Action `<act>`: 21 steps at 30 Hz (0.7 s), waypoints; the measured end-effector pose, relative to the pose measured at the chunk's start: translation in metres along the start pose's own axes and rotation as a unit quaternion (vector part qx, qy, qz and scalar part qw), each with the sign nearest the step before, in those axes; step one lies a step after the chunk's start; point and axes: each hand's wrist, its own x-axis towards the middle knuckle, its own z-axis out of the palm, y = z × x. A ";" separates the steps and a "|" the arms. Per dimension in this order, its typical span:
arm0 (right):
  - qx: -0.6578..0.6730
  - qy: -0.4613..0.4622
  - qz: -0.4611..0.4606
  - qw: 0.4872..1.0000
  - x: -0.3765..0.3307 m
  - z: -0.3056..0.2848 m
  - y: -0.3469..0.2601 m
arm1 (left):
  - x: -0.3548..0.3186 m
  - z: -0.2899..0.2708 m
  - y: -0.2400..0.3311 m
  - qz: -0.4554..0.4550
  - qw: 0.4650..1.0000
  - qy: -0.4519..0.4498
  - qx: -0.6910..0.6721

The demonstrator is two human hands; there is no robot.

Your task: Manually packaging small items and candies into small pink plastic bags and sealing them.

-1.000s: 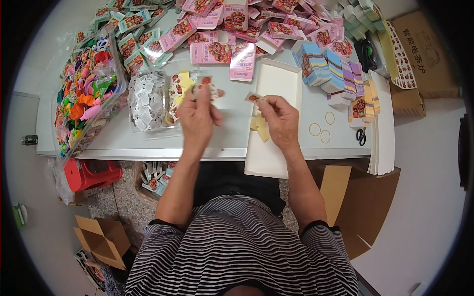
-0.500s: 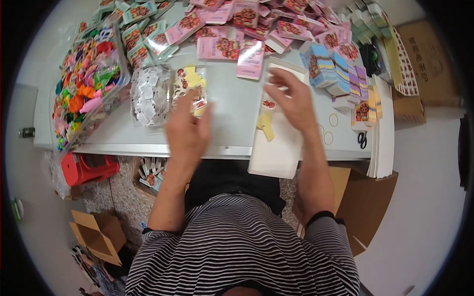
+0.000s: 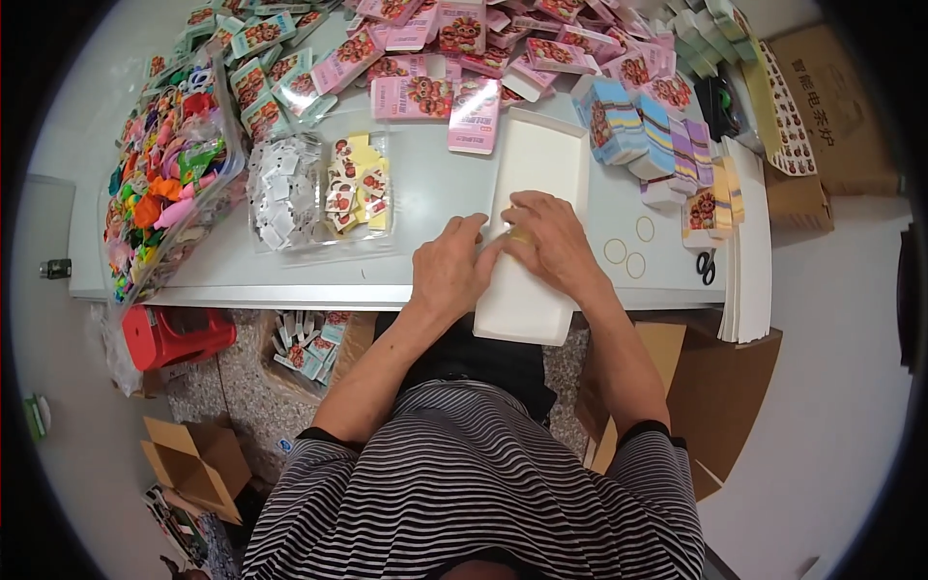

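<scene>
My left hand [image 3: 449, 268] and my right hand [image 3: 553, 244] meet over a long, shallow white box [image 3: 543, 145] that lies partly over the table's front edge. The fingers of my right hand are closed on a small pale yellow paper piece [image 3: 522, 235]. My left thumb and fingers are pinched right beside it; what they hold, if anything, is too small to make out. Left of my hands is a clear plastic tray [image 3: 358, 244]. In it lie yellow-backed printed stickers [image 3: 358, 188] and a heap of small white pieces [image 3: 282, 198].
A clear bin of colourful small toys [image 3: 169, 184] stands at the left. Pink boxes [image 3: 416, 97] and green boxes [image 3: 261, 87] pile up at the back. Striped blue boxes [image 3: 619, 126], rubber bands [image 3: 635, 264] and black scissors [image 3: 707, 267] are on the right. A red stool [image 3: 179, 333] stands below.
My left hand has moved right from the sticker tray to the white box. My right hand has come down and nearer, meeting it. The printed piece and yellow papers are no longer visible loose in the box.
</scene>
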 end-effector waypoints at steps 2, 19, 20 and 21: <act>0.013 -0.005 0.008 1.000 -0.001 0.003 0.000 | -0.003 0.000 -0.003 0.003 1.000 0.016 -0.005; 0.534 0.125 0.323 0.771 0.001 -0.022 -0.012 | 0.012 -0.012 0.027 -0.087 0.950 -0.008 -0.301; 0.551 0.127 0.311 0.764 -0.001 -0.019 -0.014 | 0.013 -0.010 0.026 -0.097 0.939 -0.048 -0.326; 0.568 0.129 0.299 0.756 -0.001 -0.016 -0.017 | 0.014 -0.009 0.026 -0.106 0.926 -0.088 -0.351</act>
